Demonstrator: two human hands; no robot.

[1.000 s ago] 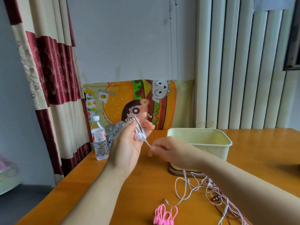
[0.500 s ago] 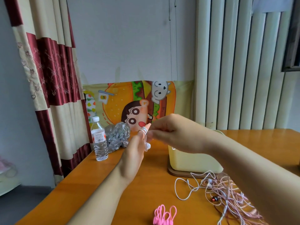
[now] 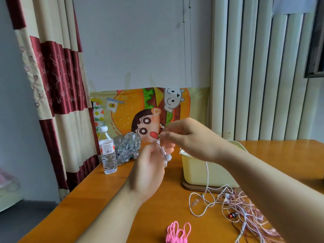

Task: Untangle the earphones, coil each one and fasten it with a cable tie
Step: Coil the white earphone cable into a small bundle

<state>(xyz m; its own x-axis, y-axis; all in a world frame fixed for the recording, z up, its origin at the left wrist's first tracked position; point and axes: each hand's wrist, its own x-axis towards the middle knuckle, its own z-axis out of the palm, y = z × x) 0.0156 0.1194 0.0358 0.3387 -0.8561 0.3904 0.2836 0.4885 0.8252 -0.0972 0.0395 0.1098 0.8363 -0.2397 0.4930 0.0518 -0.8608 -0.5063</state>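
The right hand [image 3: 189,137], its grip pinching the white earphone cable [image 3: 207,172], is swinging from beside the left hand [image 3: 147,169] up over its fingertips, adding a turn. The left grip is clamping the coil [image 3: 163,152] above the table [image 3: 105,190]. The pink cable ties [image 3: 177,232] are lying near, likely needed soon.

Table [image 3: 108,199] – glossy wood; bottle [image 3: 107,151] – clear plastic.
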